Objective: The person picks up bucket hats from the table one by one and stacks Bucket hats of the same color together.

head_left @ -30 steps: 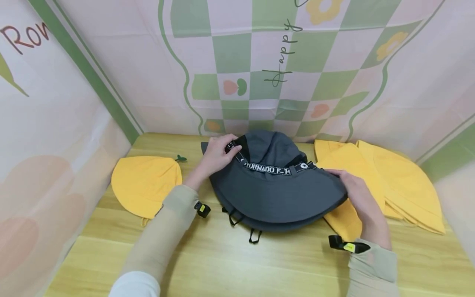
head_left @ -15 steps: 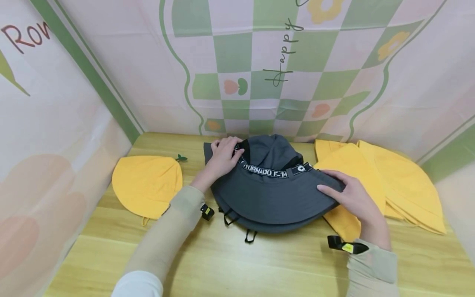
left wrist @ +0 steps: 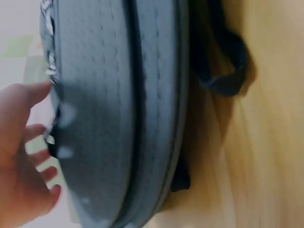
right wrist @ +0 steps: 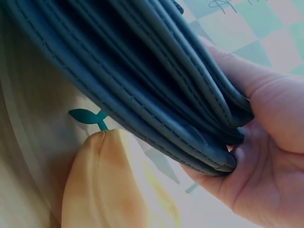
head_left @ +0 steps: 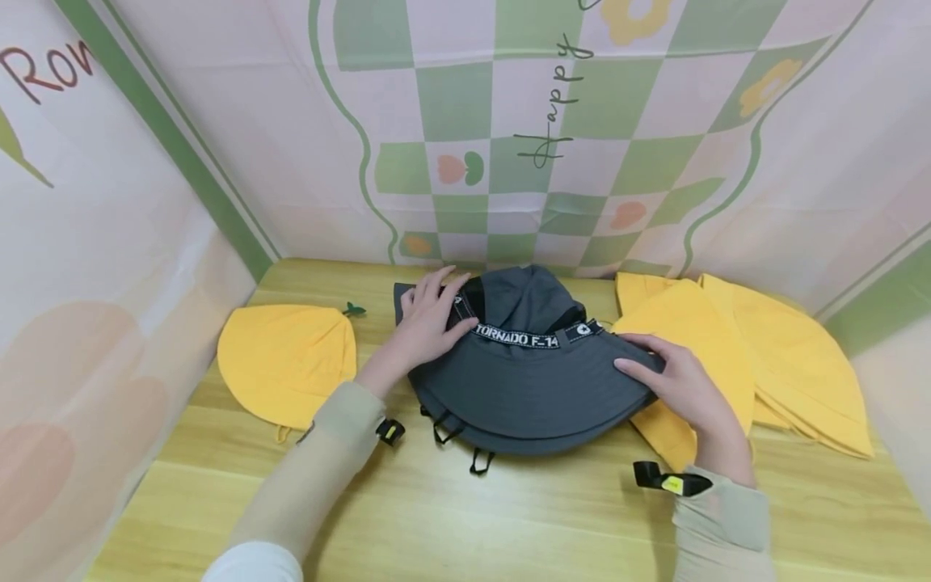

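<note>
My left hand (head_left: 425,323), fingers spread loosely, rests on the dark grey hat (head_left: 524,364) — my right hand (head_left: 684,384) pinches its layered brim (head_left: 545,400), yellow hats (head_left: 800,364) just beside.

One of the hands (left wrist: 16,166) at the grey hat (left wrist: 95,114), black loop (left wrist: 225,85) alongside

The beige-sleeved left arm (head_left: 309,469) is slanting forward and inward, its bare left hand (head_left: 425,323) resting with the back upward, the loosely bent fingers standing apart and the thumb pointing inward. The beige-sleeved right arm (head_left: 720,525) is pointing forward, and its bare right hand (head_left: 685,384) is angling inward, gripping between thumb and fingers.
</note>
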Tool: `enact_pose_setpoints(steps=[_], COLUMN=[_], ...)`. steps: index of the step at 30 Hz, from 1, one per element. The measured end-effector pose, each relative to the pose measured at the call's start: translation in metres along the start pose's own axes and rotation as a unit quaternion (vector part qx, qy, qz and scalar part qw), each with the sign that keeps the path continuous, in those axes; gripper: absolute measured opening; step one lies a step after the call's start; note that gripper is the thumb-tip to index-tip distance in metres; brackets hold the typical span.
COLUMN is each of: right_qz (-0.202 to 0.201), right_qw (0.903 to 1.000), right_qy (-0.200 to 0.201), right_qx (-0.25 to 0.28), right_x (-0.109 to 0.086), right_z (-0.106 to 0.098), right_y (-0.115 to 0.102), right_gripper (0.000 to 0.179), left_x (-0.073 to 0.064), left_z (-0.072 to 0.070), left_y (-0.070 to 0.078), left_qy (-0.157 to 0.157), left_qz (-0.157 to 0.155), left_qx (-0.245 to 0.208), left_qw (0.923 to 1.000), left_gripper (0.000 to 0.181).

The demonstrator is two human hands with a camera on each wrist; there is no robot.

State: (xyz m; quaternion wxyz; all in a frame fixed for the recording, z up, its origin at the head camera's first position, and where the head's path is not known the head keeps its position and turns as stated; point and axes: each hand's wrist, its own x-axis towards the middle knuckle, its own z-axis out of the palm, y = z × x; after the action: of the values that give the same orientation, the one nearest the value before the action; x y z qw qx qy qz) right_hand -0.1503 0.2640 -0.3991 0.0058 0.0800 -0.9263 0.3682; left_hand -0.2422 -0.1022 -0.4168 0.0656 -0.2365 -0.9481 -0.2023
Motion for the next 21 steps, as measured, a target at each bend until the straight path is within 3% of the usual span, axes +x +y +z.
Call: enact_pose_setpoints(steps=[5,10,15,21], right_qz=[0.004,0.006,0.007,-0.012], right_qw=[1.0000,0.9998,0.9982,0.9919], right_qy=[-0.009,-0.021,-0.058,-0.119], right_qx=[0.002,0.002,-0.009,-0.043], right_x=[0.002,0.004,0.004,0.006], right_z=[0.003,0.007,0.012,0.023], right_y=[-0.002,-0.004,-0.011,-0.020], right_gripper=[0.049,0.050,0.054,0.060], left_x=[-0.023,-0.038,-0.041,-0.040], left_z=[-0.003,-0.001,0.002,-0.005], left_y=[0.013,0.022,0.015,0.002], left_qy=[-0.076,-0.146,-0.166,-0.189], left_qz=[-0.012,-0.026,-0.036,-0.050], left_qx=[0.028,0.005,-0.001,0.015], left_qw=[0.9966,0.9890,0.9856,0.9806], left_gripper=[0.087,0.098,0.098,0.099])
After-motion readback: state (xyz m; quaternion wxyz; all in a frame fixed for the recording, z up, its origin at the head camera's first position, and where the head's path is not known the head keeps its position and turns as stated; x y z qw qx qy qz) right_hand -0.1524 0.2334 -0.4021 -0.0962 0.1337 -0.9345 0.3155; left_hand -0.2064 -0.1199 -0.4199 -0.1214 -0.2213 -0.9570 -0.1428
